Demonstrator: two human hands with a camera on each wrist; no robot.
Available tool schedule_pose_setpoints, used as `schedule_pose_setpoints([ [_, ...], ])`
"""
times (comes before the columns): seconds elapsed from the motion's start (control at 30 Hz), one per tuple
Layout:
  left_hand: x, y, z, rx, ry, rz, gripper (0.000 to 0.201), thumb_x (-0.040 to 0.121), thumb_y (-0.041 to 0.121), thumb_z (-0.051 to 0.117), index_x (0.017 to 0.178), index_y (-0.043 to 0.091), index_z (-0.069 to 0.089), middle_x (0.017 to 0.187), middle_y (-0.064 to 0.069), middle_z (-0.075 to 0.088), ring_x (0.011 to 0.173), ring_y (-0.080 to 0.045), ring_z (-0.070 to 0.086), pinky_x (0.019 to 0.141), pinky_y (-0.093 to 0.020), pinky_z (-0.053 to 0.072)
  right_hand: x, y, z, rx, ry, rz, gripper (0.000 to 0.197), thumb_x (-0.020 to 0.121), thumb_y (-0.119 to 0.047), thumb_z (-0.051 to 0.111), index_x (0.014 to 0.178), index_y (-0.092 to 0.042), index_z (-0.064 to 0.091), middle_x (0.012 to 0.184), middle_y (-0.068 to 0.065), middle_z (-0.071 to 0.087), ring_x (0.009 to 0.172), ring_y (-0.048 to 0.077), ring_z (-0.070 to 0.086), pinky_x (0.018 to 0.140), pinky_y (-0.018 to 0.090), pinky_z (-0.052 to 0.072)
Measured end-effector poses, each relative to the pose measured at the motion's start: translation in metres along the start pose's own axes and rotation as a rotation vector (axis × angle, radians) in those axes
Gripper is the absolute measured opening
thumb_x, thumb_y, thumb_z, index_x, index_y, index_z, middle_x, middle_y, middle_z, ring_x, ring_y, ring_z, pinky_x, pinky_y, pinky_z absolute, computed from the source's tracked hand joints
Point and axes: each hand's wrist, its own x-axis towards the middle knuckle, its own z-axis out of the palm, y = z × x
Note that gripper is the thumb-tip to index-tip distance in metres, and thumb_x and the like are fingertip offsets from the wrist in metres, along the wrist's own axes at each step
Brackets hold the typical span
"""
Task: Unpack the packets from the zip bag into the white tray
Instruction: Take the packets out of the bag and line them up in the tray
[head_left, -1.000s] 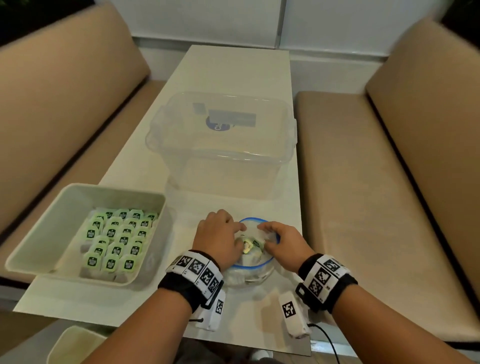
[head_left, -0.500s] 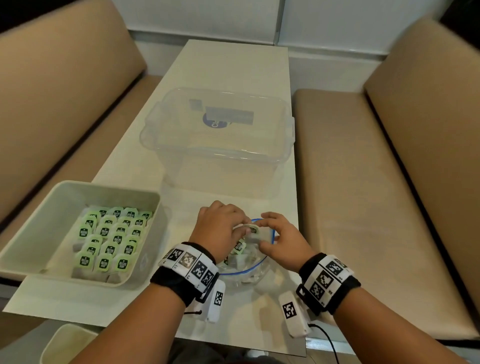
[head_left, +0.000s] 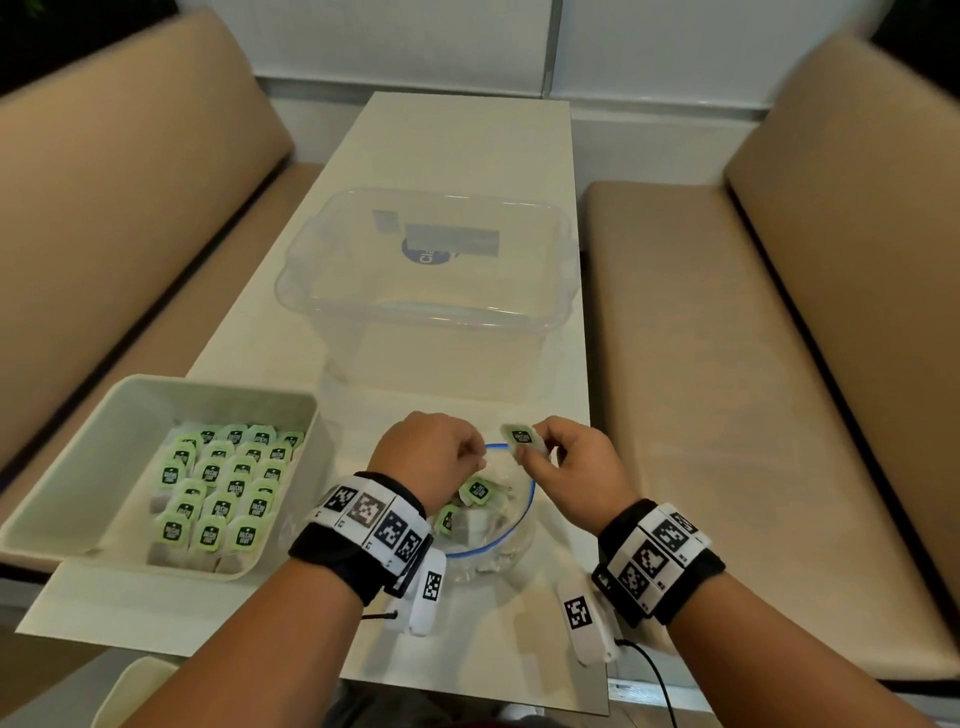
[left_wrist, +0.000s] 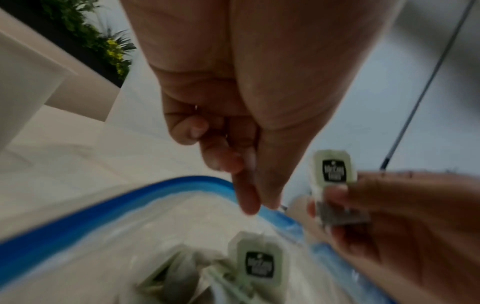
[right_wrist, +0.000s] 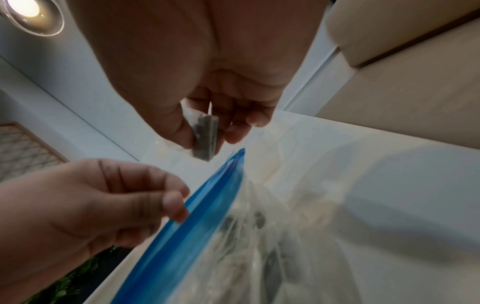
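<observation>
A: Which step is this?

B: One packet (head_left: 521, 437) is out, pinched between the right hand's (head_left: 574, 470) thumb and fingertips (right_wrist: 235, 134), just above the zip bag's (head_left: 511, 525) blue rim. More packets lie below those fingers, inside the bag.

A: And the left hand (head_left: 423, 457)?

B: Curled, finger and thumb pinching the bag's rim to hold the mouth wide.

A: Next?

B: Probably a carry leftward, past the left hand, to the white tray (head_left: 62, 488), setting it beside the rows already there without pulling the bag along.
</observation>
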Motion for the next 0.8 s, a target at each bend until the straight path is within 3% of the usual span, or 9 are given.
schedule_pose_setpoints([
  [0.1,0.003,0.002,0.01,0.281,-0.124,-0.052,0.015,0.089,0.032,0.06,0.092,0.03,0.074,0.087,0.006,0.071,0.08,-0.018,0.067,0.073,-0.029,0.056,-0.001,0.0,-0.001,0.032,0.012,0.059,0.02,0.084,-0.026,0.071,0.073,-0.02,0.055,0.067,-0.004,0.059,0.057,0.006,0.046,0.056,0.023,0.04],
  [0.2,0.007,0.002,0.019,0.345,-0.128,-0.081,0.018,0.088,0.039,0.062,0.104,0.032,0.068,0.092,0.007,0.069,0.085,-0.018,0.065,0.075,-0.031,0.054,-0.001,-0.005,-0.002,0.132,-0.029,0.105,0.014,0.084,-0.023,0.062,0.079,-0.018,0.05,0.082,-0.001,0.073,0.06,0.017,0.053,0.057,0.035,0.047],
  [0.3,0.011,-0.002,0.028,0.332,-0.154,0.018,0.032,0.086,0.035,0.066,0.117,0.034,0.059,0.107,0.008,0.06,0.095,-0.016,0.06,0.078,-0.031,0.05,-0.003,-0.008,-0.003,0.231,-0.056,0.131,0.017,0.084,-0.002,0.048,0.078,-0.016,0.041,0.084,-0.002,0.075,0.072,0.03,0.061,0.068,0.044,0.052],
  [0.37,0.011,0.0,0.031,0.339,-0.159,0.101,0.035,0.084,0.034,0.068,0.117,0.035,0.058,0.11,0.008,0.054,0.099,-0.016,0.056,0.077,-0.031,0.048,-0.004,-0.007,-0.003,0.247,-0.076,0.132,0.022,0.084,0.002,0.042,0.078,-0.018,0.039,0.08,0.001,0.073,0.073,0.029,0.062,0.074,0.045,0.052],
  [0.47,0.01,0.001,0.033,0.307,-0.149,0.135,0.028,0.086,0.037,0.068,0.113,0.036,0.063,0.113,0.009,0.053,0.103,-0.015,0.053,0.08,-0.032,0.048,-0.003,-0.004,-0.002,0.226,-0.09,0.133,0.023,0.083,-0.003,0.037,0.081,-0.025,0.041,0.073,-0.002,0.065,0.066,0.018,0.054,0.07,0.041,0.047],
  [0.57,0.011,-0.001,0.03,0.303,-0.116,0.165,0.015,0.091,0.034,0.06,0.103,0.036,0.068,0.111,0.01,0.057,0.102,-0.015,0.053,0.08,-0.034,0.049,-0.003,-0.005,-0.002,0.221,-0.072,0.147,0.021,0.088,-0.012,0.04,0.091,-0.028,0.053,0.074,-0.004,0.056,0.065,0.014,0.046,0.066,0.033,0.042],
  [0.63,0.012,-0.003,0.026,0.251,-0.095,0.187,0.013,0.093,0.033,0.056,0.097,0.034,0.069,0.104,0.011,0.059,0.099,-0.014,0.054,0.079,-0.034,0.049,-0.002,-0.006,-0.002,0.192,-0.075,0.152,0.025,0.095,-0.007,0.044,0.095,-0.026,0.061,0.074,-0.002,0.054,0.065,0.015,0.045,0.065,0.031,0.041],
  [0.7,0.01,-0.005,0.018,0.165,-0.085,0.21,0.01,0.093,0.034,0.057,0.093,0.034,0.068,0.096,0.013,0.061,0.093,-0.011,0.054,0.079,-0.032,0.048,-0.002,-0.01,-0.003,0.188,-0.105,0.141,0.029,0.092,0.0,0.045,0.096,-0.022,0.065,0.068,-0.002,0.051,0.062,0.014,0.043,0.062,0.03,0.039],
  [0.8,0.007,-0.006,-0.002,-0.016,-0.027,0.209,0.005,0.091,0.034,0.062,0.089,0.034,0.066,0.083,0.018,0.063,0.073,0.0,0.052,0.069,-0.023,0.041,0.001,-0.019,-0.004,0.157,-0.155,0.108,0.026,0.085,0.002,0.054,0.099,-0.017,0.066,0.059,-0.021,0.053,0.05,0.002,0.043,0.055,0.014,0.035],
])
